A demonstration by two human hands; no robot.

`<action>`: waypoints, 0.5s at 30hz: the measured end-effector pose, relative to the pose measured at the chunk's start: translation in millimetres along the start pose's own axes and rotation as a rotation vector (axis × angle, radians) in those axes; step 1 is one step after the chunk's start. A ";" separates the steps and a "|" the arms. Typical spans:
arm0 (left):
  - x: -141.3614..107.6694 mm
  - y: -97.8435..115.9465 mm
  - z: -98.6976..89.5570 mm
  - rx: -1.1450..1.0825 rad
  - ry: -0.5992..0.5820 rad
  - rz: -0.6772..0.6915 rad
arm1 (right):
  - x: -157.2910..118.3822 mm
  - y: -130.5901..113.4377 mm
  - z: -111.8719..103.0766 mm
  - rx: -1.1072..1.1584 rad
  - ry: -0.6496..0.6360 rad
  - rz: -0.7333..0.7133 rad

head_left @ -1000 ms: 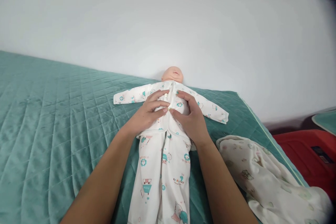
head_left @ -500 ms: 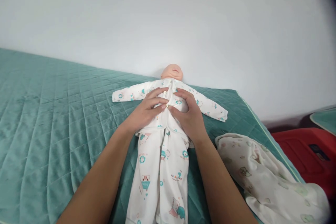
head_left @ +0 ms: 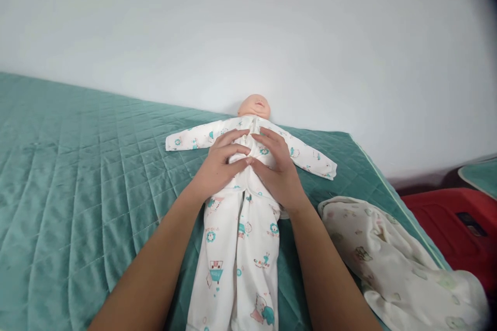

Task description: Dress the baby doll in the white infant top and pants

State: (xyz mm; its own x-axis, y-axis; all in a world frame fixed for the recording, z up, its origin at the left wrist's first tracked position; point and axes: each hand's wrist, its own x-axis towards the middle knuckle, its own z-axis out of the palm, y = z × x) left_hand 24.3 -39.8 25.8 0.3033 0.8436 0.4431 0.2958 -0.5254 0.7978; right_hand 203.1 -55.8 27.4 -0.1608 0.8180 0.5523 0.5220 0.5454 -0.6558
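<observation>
A baby doll [head_left: 255, 106] lies on its back, head toward the wall, dressed in a white printed shirt [head_left: 310, 160] and matching trousers [head_left: 256, 269]. My left hand [head_left: 221, 163] rests on the shirt's left front, its thumb and fingers gripping the fabric at the centre opening. Facing it, my right hand [head_left: 279, 165] grips the other front edge, the two thumb tips meeting at the opening. A small button [head_left: 245, 137] shows partly near my left fingertips. Exactly what the thumbs pinch is hidden beneath them.
A green quilted cover [head_left: 97, 176] spreads under the doll, its piped edge on the right. A crumpled white printed cloth [head_left: 399, 264] lies right of my right forearm. Beyond the edge stands a red plastic object [head_left: 446, 217]. A white wall [head_left: 233, 36] rises behind.
Both hands stay at the shirt front. My right index finger has shifted left toward the opening, and the thumbs have moved slightly down it, covering more of the fabric edge.
</observation>
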 end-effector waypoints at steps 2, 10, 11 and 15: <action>-0.5 0.9 1.7 0.015 0.021 0.011 | -0.1 0.0 -1.5 -0.023 -0.028 -0.020; -1.1 7.1 3.3 0.009 0.067 -0.009 | -0.6 -0.8 0.0 -0.081 -0.051 -0.011; -1.0 7.6 3.3 -0.007 0.070 -0.017 | -0.6 -1.1 0.1 -0.082 -0.049 -0.008; -1.3 7.5 3.6 -0.048 0.083 -0.047 | -0.2 -2.3 0.0 -0.119 -0.051 -0.018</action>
State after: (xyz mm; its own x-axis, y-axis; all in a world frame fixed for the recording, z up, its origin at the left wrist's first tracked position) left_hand 29.4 -45.2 29.7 0.2134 0.8744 0.4357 0.2632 -0.4809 0.8363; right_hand 201.9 -57.3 28.8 -0.2120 0.8182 0.5345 0.6139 0.5370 -0.5786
